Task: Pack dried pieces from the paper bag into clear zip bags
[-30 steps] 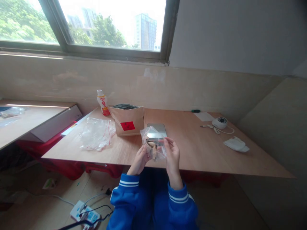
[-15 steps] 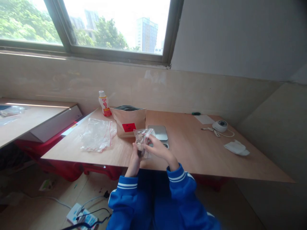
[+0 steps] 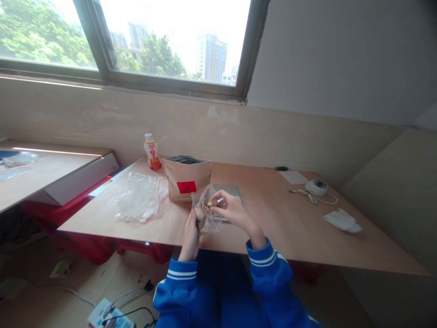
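My left hand (image 3: 191,232) is closed around the side of a clear zip bag (image 3: 206,224) with brownish pieces inside, held over the table's front edge. Beside the bag's mouth, my right hand (image 3: 229,208) pinches a small light-brown piece (image 3: 214,204), too small to name. Partly hidden behind my right hand lies a flat silver scale (image 3: 235,192). A brown kraft paper pouch (image 3: 177,175) with a red label stands upright just behind the bag, its top open.
To the left lie clear zip bags (image 3: 138,200), with a drink bottle (image 3: 152,152) behind. On the right are a white dome camera (image 3: 316,187) with its cable, a white crumpled packet (image 3: 342,221) and a green pen-like object (image 3: 282,168). A power strip (image 3: 111,315) lies on the floor.
My right hand has come out of the clear bag and moved slightly right, a light-brown piece now showing between its fingers. The whole view has shifted a little.
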A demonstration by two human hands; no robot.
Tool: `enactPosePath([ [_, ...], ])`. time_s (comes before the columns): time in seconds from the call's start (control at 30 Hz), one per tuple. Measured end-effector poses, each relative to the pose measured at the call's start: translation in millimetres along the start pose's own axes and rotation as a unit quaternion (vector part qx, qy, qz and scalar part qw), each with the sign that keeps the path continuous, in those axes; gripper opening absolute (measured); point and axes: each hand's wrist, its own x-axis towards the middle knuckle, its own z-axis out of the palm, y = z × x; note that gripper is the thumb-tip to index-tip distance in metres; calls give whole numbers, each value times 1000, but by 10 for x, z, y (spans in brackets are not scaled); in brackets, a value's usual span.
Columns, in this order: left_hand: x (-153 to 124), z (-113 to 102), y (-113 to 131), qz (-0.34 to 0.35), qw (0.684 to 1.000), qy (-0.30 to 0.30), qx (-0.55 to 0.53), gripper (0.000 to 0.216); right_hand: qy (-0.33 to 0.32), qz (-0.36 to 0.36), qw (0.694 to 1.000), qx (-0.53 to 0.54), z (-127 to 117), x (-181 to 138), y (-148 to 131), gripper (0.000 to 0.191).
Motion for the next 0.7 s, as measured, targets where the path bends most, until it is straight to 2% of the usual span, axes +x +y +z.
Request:
enactPosePath([
  [0.13,-21,14,99,-38,998,36,-23,40,58,-59,996,33,-113,170,-278,23],
  [0.27,-31,-26,151,-57,997,43,-22,38,184,-166,965,89,-97,675,-578,24],
  [0.33,-26,-46,159,-75,996,46,-21,38,214,-207,951,81,-26,977,-651,20],
  [0.4,-20,-57,165,-85,995,47,-23,37,204,-230,950,49,63,1230,-650,17],
  [0.47,-15,-58,177,-87,995,51,-29,36,139,-241,960,-12,142,1383,-596,11],
  [0.57,-14,-45,205,-91,993,62,-40,34,37,-241,962,-128,187,1415,-504,9],
  [0.7,-14,-22,235,-98,992,52,-53,31,40,-245,922,-296,104,1265,-483,17],
])
